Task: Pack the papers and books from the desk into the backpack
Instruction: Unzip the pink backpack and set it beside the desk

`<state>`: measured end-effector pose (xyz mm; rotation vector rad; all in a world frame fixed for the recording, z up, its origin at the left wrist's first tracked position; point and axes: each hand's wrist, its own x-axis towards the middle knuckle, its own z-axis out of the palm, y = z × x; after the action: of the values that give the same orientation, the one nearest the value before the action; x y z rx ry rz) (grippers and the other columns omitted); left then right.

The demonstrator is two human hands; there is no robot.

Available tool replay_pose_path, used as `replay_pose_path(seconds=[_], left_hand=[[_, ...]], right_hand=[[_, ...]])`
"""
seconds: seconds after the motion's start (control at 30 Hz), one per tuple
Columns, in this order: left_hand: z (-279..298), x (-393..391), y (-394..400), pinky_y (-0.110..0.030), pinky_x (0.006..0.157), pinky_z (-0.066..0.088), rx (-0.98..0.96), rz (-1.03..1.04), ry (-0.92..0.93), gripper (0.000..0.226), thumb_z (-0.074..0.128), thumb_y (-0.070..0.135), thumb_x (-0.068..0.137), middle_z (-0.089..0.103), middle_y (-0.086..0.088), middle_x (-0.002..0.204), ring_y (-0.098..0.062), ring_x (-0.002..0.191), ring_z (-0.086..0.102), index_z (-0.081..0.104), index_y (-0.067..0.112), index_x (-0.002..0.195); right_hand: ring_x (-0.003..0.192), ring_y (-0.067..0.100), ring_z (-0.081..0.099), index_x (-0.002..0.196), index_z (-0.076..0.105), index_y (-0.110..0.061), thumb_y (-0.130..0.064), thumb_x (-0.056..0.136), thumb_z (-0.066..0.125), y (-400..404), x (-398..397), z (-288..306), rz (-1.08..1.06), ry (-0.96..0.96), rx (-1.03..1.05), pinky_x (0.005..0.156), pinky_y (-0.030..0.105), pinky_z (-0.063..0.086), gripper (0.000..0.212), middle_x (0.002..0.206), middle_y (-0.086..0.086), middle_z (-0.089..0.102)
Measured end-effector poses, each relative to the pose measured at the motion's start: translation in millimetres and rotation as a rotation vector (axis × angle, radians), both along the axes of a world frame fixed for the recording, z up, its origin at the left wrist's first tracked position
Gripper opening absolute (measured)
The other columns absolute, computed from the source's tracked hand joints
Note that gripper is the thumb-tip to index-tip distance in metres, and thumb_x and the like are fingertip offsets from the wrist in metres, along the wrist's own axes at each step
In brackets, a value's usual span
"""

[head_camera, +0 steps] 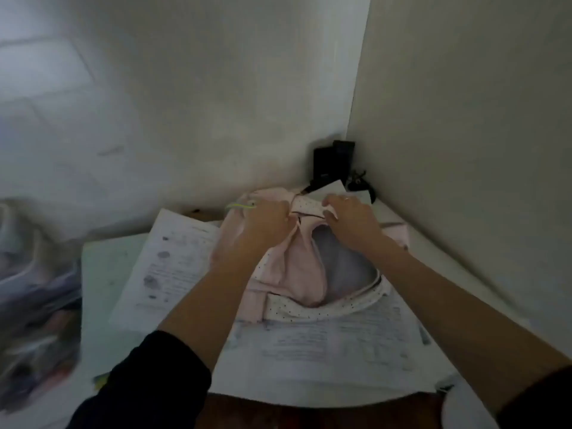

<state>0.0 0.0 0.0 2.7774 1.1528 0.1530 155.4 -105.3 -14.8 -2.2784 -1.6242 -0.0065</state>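
L hand [268,215] & R hand [349,215] both had fingers curled, gripping the far rim of the pink backpack [294,267]. Bag lay open atop printed papers [173,261] on the desk [102,274].

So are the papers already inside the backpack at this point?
No. The printed papers lie spread on the desk under and around the pink backpack, while both hands grip its far end.

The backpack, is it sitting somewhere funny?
Yes. The pink backpack lies right on top of the printed papers it is meant to hold, so they are pinned beneath it. Both hands, left hand and right hand, grip its far top edge.
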Motion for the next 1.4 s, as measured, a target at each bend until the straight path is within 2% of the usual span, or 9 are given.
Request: replay_pose_path(seconds=[0.17,0.37,0.63,0.77,0.93,1.03,1.17,1.3,1.4], left_hand=[[-89,18,-15,-0.041,0.096,0.036,-0.088,-0.026,-0.006,0.043,0.037,0.031,0.094,0.050,-0.004,0.135,-0.026,0.121,0.048,0.042,0.019,0.135],[-195,18,-12,-0.063,0.106,0.022,0.194,-0.184,0.023,0.064,0.031,0.040,0.083,0.052,-0.006,0.139,-0.025,0.135,0.040,0.049,0.009,0.136],[-220,26,-1,-0.064,0.109,0.011,0.370,-0.212,-0.176,0.076,0.014,0.047,0.081,0.039,-0.004,0.149,-0.025,0.143,0.026,0.035,0.013,0.145],[-219,22,-9,-0.052,0.114,0.003,0.298,-0.138,-0.112,0.088,-0.005,0.051,0.072,0.019,0.004,0.158,-0.015,0.147,0.004,0.017,0.021,0.151],[-220,11,-35,-0.048,0.116,0.003,0.227,-0.089,-0.037,0.061,0.017,0.042,0.095,0.006,0.002,0.160,-0.014,0.147,-0.002,0.011,0.020,0.151],[-222,-8,-54,-0.048,0.117,0.003,0.239,-0.090,-0.042,0.061,0.016,0.046,0.095,0.007,0.004,0.160,-0.013,0.147,0.001,0.013,0.022,0.151],[-223,-39,-66,-0.048,0.116,0.005,0.291,-0.055,-0.087,0.082,-0.001,0.058,0.076,0.019,0.009,0.157,-0.014,0.146,0.010,0.027,0.027,0.147],[-214,-66,-84,-0.052,0.102,0.034,0.459,-0.003,-0.264,0.053,0.033,0.039,0.075,0.060,-0.003,0.125,-0.026,0.119,0.054,0.060,0.016,0.114],[-207,-90,-95,-0.044,0.084,0.042,0.460,0.260,-0.415,0.043,0.055,0.039,0.073,0.057,-0.011,0.111,-0.032,0.102,0.055,0.056,0.011,0.105]], right_hand=[[0.120,0.024,0.049,0.126,0.051,-0.031,-0.039,0.092,0.042,13,-18,-76,-0.020,0.151,0.013,0.096,0.045,0.043,0.036,0.134,0.001,0.053],[0.105,0.019,0.054,0.103,0.060,-0.017,-0.037,0.086,0.035,16,-23,-180,0.022,0.105,0.197,0.087,0.038,0.038,0.036,0.111,0.000,0.060],[0.069,0.014,0.038,0.079,0.043,-0.018,-0.027,0.090,0.040,24,-24,-203,0.022,0.057,0.558,0.063,0.025,0.026,0.014,0.073,-0.001,0.045],[0.071,0.016,0.039,0.079,0.036,-0.022,-0.021,0.091,0.046,22,-31,-208,0.042,0.088,0.553,0.059,0.023,0.022,0.016,0.073,0.001,0.042],[0.081,0.028,0.054,0.092,0.050,-0.012,-0.022,0.094,0.043,7,-35,-204,0.017,0.025,0.386,0.063,0.031,0.035,0.013,0.089,0.014,0.059],[0.087,0.027,0.056,0.104,0.053,-0.009,-0.026,0.095,0.042,-9,-46,-191,0.002,-0.117,0.326,0.066,0.032,0.036,0.022,0.098,0.013,0.062],[0.071,0.023,0.051,0.082,0.058,-0.019,-0.031,0.090,0.038,-35,-53,-158,-0.088,-0.065,0.527,0.075,0.036,0.036,0.025,0.072,0.003,0.057],[0.083,0.023,0.047,0.079,0.057,-0.021,-0.029,0.093,0.029,-62,-52,-121,-0.099,0.000,0.263,0.085,0.037,0.033,0.032,0.081,0.001,0.052],[0.089,0.027,0.054,0.085,0.056,-0.016,-0.035,0.096,0.034,-70,-43,-107,-0.149,0.197,0.099,0.085,0.036,0.042,0.031,0.089,0.007,0.057]])
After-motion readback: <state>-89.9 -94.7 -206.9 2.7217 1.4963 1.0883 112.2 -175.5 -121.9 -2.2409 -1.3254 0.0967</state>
